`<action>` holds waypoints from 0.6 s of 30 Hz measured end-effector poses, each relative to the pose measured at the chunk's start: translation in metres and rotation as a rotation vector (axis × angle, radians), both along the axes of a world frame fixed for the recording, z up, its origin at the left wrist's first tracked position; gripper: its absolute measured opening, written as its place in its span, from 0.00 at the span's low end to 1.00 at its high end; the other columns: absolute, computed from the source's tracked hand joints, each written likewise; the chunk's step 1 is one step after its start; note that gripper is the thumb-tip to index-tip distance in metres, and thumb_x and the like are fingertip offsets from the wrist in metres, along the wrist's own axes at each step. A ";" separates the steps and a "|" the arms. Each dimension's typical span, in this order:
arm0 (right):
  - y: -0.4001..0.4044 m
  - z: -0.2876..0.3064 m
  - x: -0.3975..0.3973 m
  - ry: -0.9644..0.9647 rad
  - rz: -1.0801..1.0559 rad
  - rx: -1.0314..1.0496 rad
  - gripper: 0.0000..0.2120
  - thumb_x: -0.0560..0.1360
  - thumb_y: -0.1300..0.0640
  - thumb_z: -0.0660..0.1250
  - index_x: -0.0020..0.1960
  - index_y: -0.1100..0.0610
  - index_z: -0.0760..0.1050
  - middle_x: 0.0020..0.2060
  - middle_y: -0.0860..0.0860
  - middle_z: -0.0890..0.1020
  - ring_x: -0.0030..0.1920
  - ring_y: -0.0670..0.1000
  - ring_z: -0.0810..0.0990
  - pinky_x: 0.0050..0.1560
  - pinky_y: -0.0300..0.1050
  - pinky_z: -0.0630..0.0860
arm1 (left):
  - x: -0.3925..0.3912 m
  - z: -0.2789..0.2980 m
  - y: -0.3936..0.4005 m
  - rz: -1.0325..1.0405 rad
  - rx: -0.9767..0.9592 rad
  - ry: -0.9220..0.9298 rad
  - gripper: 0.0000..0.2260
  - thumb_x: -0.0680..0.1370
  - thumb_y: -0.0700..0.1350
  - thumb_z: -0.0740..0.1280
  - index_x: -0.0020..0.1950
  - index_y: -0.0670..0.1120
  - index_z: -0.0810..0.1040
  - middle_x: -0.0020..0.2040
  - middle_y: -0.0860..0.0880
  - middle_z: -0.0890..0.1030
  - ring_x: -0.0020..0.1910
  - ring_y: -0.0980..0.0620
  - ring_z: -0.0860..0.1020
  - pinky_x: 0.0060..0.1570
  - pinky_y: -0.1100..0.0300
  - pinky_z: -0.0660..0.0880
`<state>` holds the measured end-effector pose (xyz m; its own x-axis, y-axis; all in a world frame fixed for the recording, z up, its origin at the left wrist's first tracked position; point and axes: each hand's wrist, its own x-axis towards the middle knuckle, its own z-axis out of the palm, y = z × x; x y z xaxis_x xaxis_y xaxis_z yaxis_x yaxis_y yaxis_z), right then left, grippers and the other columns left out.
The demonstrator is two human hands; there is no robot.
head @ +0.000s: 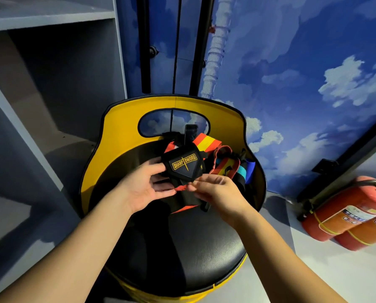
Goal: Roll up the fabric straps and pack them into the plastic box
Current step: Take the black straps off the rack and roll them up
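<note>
Item: rolled black strap (183,166), bearing a yellow "SHARP SWORD" patch on its outer flap. It is being held just above the seat of a chair, between both hands. Its loose tail, black with orange-red edging (186,199), is trailing down onto the seat.

Left hand (146,185): palm turned up, fingers curling around the left side of the roll and gripping it.

Right hand (215,190): thumb and fingertips pinching the lower edge of the roll's flap, where the orange-red trim is showing.

Further straps (225,166): a loose heap is lying on the seat just behind and to the right of the roll, showing orange-red, yellow, teal and blue bands. One flat orange-and-yellow piece (206,142) is sitting at the rear of the heap.

Chair (121,127): yellow curved backrest with an oval cut-out, black padded seat (200,243), supporting all of the above.

Surroundings: grey shelving (51,62) is standing to the left; a wall painted as blue sky with clouds (302,73) is rising behind; two red fire extinguishers (353,213) are lying on the floor at right.
</note>
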<state>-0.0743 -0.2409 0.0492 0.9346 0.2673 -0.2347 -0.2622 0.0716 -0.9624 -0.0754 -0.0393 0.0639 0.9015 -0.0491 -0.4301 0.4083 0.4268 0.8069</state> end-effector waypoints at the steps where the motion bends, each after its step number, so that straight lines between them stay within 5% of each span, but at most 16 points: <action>1: -0.001 0.003 0.001 0.108 0.005 0.114 0.06 0.75 0.65 0.67 0.41 0.60 0.80 0.43 0.59 0.83 0.48 0.53 0.84 0.54 0.44 0.78 | 0.000 0.001 0.000 -0.015 0.042 -0.037 0.13 0.81 0.39 0.64 0.64 0.50 0.76 0.56 0.39 0.83 0.55 0.34 0.82 0.61 0.35 0.74; 3: -0.005 0.011 0.003 0.272 0.024 0.302 0.08 0.71 0.56 0.66 0.46 0.60 0.79 0.47 0.59 0.82 0.53 0.57 0.83 0.59 0.49 0.76 | -0.001 0.001 0.001 -0.054 0.132 -0.109 0.15 0.80 0.38 0.64 0.64 0.52 0.77 0.59 0.41 0.83 0.55 0.35 0.82 0.62 0.35 0.74; 5: -0.008 0.010 0.006 0.304 0.079 0.352 0.29 0.68 0.41 0.69 0.60 0.62 0.79 0.57 0.60 0.82 0.61 0.59 0.79 0.66 0.53 0.72 | -0.005 0.001 0.001 -0.103 0.195 -0.165 0.17 0.80 0.36 0.64 0.63 0.54 0.78 0.60 0.42 0.83 0.57 0.36 0.82 0.64 0.36 0.73; 7: -0.006 0.007 0.005 0.247 0.143 0.326 0.38 0.67 0.34 0.72 0.68 0.58 0.76 0.65 0.59 0.80 0.67 0.59 0.76 0.72 0.58 0.68 | -0.009 0.002 -0.001 -0.154 0.277 -0.213 0.19 0.79 0.34 0.66 0.63 0.56 0.78 0.58 0.45 0.84 0.59 0.38 0.81 0.65 0.37 0.73; 12: -0.001 -0.003 0.004 0.121 0.084 0.234 0.38 0.62 0.46 0.82 0.65 0.64 0.77 0.54 0.62 0.82 0.55 0.60 0.81 0.63 0.63 0.73 | -0.016 0.004 -0.006 -0.231 0.308 -0.268 0.21 0.77 0.31 0.68 0.60 0.55 0.80 0.57 0.47 0.83 0.59 0.44 0.81 0.65 0.39 0.74; 18: -0.003 -0.006 0.001 0.069 -0.014 0.217 0.34 0.63 0.48 0.82 0.64 0.62 0.77 0.54 0.62 0.84 0.53 0.60 0.83 0.55 0.57 0.79 | -0.017 0.004 -0.003 -0.272 -0.018 -0.236 0.22 0.72 0.37 0.69 0.66 0.43 0.74 0.62 0.37 0.79 0.59 0.36 0.80 0.59 0.35 0.77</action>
